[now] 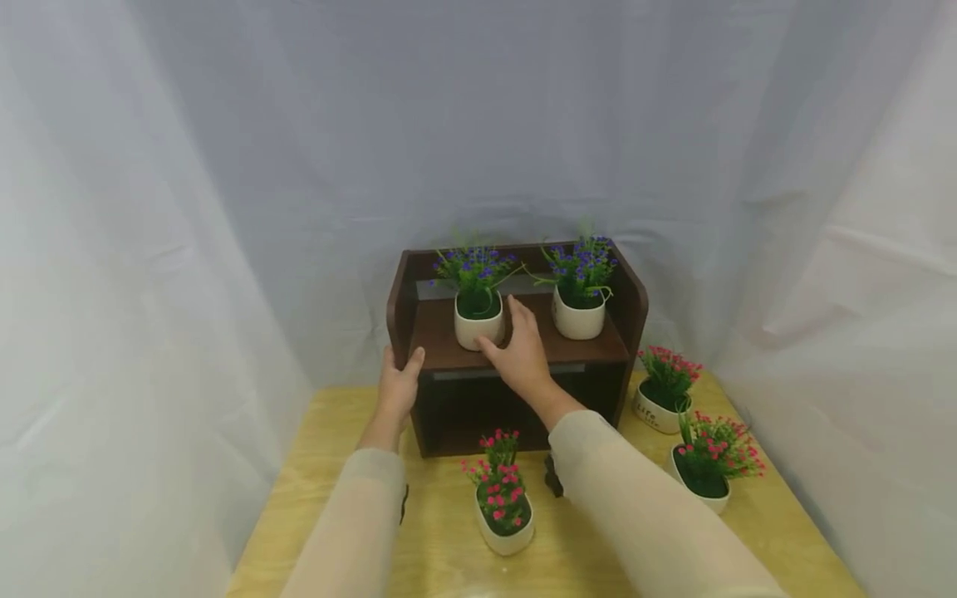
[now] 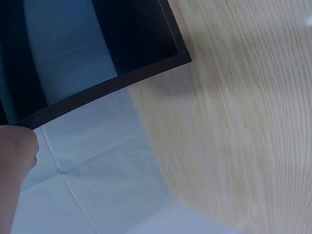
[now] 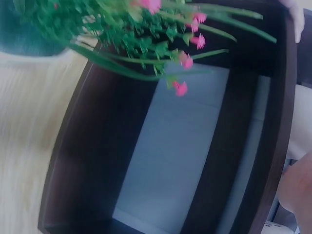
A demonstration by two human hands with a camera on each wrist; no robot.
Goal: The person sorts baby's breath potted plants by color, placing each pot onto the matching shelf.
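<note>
A dark brown wooden shelf (image 1: 523,345) stands on a light wood table (image 1: 344,482). Two white pots of blue flowers sit on its top board, one on the left (image 1: 477,324) and one on the right (image 1: 579,316). My right hand (image 1: 512,336) holds the left pot, thumb at its front and fingers along its right side. My left hand (image 1: 399,375) grips the shelf's left side panel, thumb over the front edge. The left wrist view shows the shelf's lower edge (image 2: 112,85) and a bit of that hand (image 2: 14,156). The right wrist view looks into the shelf's lower compartment (image 3: 165,161).
Three white pots of pink flowers stand on the table: one in front of the shelf (image 1: 503,502) and two at the right (image 1: 664,390) (image 1: 709,465). White cloth (image 1: 149,249) hangs behind and along both sides. The table's left edge is close to my left arm.
</note>
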